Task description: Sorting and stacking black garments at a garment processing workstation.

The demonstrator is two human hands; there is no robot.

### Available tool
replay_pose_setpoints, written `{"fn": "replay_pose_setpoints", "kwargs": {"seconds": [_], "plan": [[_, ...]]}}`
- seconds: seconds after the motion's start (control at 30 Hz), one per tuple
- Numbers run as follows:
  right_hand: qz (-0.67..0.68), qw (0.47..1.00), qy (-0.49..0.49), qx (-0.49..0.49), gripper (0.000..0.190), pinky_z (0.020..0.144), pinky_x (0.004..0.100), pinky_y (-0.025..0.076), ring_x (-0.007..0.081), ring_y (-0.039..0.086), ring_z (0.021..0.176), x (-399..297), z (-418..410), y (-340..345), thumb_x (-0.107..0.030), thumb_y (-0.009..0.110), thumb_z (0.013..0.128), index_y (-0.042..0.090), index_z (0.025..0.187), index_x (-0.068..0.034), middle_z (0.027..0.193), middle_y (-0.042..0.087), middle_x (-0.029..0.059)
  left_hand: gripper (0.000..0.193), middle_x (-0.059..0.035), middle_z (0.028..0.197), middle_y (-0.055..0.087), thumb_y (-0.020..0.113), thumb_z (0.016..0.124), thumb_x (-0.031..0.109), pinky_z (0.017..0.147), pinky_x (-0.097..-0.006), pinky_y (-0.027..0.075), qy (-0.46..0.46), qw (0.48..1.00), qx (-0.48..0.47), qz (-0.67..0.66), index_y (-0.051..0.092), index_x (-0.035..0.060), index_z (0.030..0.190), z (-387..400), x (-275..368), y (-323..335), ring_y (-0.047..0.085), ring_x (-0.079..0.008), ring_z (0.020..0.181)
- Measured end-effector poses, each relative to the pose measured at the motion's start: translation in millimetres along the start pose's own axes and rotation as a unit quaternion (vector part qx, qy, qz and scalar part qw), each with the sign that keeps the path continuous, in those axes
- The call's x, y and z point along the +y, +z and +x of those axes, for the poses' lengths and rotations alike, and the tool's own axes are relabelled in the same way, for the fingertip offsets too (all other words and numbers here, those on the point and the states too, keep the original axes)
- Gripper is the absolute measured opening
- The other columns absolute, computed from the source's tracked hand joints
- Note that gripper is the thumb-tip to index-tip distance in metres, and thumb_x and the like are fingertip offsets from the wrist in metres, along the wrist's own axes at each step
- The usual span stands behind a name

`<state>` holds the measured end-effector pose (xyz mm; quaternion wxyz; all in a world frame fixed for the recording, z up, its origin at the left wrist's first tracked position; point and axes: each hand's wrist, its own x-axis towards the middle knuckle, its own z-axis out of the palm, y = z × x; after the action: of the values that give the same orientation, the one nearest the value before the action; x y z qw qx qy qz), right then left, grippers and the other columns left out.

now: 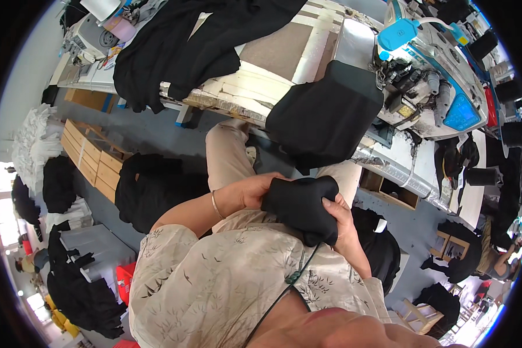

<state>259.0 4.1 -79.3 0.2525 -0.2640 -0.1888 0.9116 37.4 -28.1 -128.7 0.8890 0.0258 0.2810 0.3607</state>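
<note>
A folded piece of black fabric [302, 209] is held over my lap, in front of my chest. My left hand [263, 189] grips its left end, with the fingers partly hidden behind the cloth. On the opposite side my right hand [340, 215] is closed on it, thumb lying on top. Just beyond, another black cloth piece [326, 117] drapes over the table's front edge and hangs towards my knees. To the right of that cloth stands an industrial sewing machine [435, 78] with a blue control panel.
A black garment [178, 48] lies across the worktable [278, 48] at the far left. Wooden slatted boxes [93, 156] and heaped black fabric [156, 191] are on the floor to my left. More black cloth [374, 248] sits at my right. Other people are in the background at both sides.
</note>
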Motion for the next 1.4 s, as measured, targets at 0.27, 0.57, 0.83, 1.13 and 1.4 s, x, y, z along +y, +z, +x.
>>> {"fn": "replay_pose_setpoints", "kwargs": {"seconds": [0.27,0.57,0.83,1.13,1.4], "plan": [[-0.34,0.937,-0.059,-0.042,0.02,0.067,0.0187,0.042,0.0025,0.05,0.075,7.4,28.6,-18.0,-0.01,0.055,0.091,0.057,0.105,0.004,0.088,0.06,-0.0022,0.02,0.0035,0.073,0.063,0.058,0.09,0.017,0.061,-0.0195,0.046,0.278,0.911,0.152,0.264,0.066,0.004,0.078,-39.8,68.5,42.2,0.057,-0.0041,0.066],[-0.365,0.929,-0.057,0.005,0.012,0.063,0.0184,0.037,0.0009,0.045,0.07,31.3,54.9,-54.9,-0.01,0.058,0.09,0.063,0.096,-0.001,0.077,0.057,-0.007,0.036,-0.0016,0.06,0.027,0.063,0.086,0.011,0.051,-0.0268,0.026,0.443,0.596,0.126,0.658,0.035,0.0005,0.065,-55.3,101.3,80.2,0.025,-0.0099,0.058],[-0.43,0.886,-0.161,0.064,0.017,0.058,0.0221,0.039,0.004,0.048,0.068,38.3,69.2,-63.3,-0.011,0.062,0.087,0.063,0.096,0.003,0.072,0.06,-0.001,0.019,-0.0089,0.063,0.042,0.061,0.086,0.008,0.051,-0.028,0.033,0.551,0.437,0.258,0.663,0.048,-0.0022,0.077,-34.6,84.5,58.4,0.037,-0.0186,0.054],[-0.53,0.677,-0.476,0.184,0.017,0.075,0.0267,0.045,0.0207,0.059,0.082,-19.7,47.3,-25.8,-0.004,0.058,0.084,0.061,0.098,0.005,0.094,0.065,0.0141,0.005,-0.0114,0.064,0.055,0.062,0.08,0.004,0.049,-0.0315,0.042,0.606,0.265,0.085,0.745,0.059,0.0005,0.082,0.0,136.8,110.7,0.054,-0.0257,0.054],[-0.44,0.819,-0.289,0.227,0.012,0.065,0.0199,0.037,0.0041,0.043,0.075,-65.1,70.8,-52.4,-0.013,0.059,0.088,0.06,0.087,-0.001,0.079,0.053,-0.0037,0.019,-0.0095,0.059,0.047,0.055,0.088,0.012,0.055,-0.0291,0.037,0.459,0.483,0.017,0.745,0.052,-0.0025,0.077,103.5,194.7,148.5,0.038,-0.0131,0.055]]}}
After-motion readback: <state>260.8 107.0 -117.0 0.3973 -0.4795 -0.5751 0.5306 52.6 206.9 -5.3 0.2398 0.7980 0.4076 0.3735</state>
